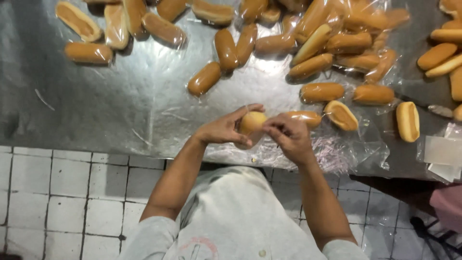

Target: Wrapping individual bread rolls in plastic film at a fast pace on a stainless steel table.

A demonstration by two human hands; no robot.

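Note:
My left hand (225,129) grips a golden bread roll (251,122) in a thin clear plastic bag, end-on to the camera, just above the near edge of the steel table (106,101). My right hand (288,135) pinches the bag's open end right beside the roll, fingers closed on the plastic. A wrapped roll (305,117) lies just behind my right hand. Another roll (341,115), cut side up, lies to its right.
Several wrapped long rolls (204,78) are scattered over the far half of the table, densest at the upper right (346,43). Loose clear bags (346,151) and a stack of flat bags (442,151) lie at the right. White floor tiles (67,197) show below the table edge.

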